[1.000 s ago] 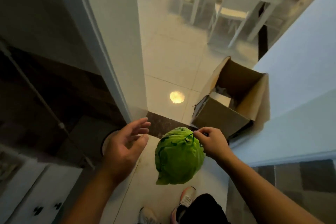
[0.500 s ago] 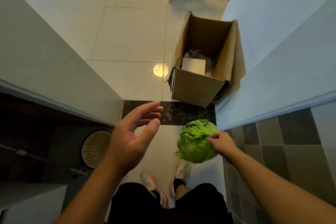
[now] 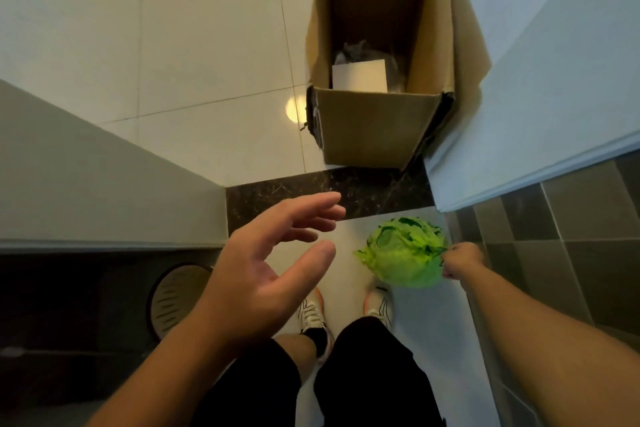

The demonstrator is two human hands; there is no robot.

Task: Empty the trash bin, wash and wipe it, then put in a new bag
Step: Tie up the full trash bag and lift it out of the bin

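Note:
A full green trash bag, tied at the top, hangs low on the right just inside a doorway. My right hand is shut on its knot. My left hand floats open at the middle, palm turned right, fingers spread, holding nothing. An open cardboard box stands on the pale tiles just past the dark stone threshold, with a white card and grey wrapping inside. The trash bin itself cannot be identified in this view.
A white door frame flanks the box on the right, a grey wall on the left. A round slotted lid or basket lies in the dark lower left. My shoes stand on the white floor.
The view has tilted down and closer to the box. The bag in my right hand has swung lower and to the right. My left hand stays open, now nearer the middle.

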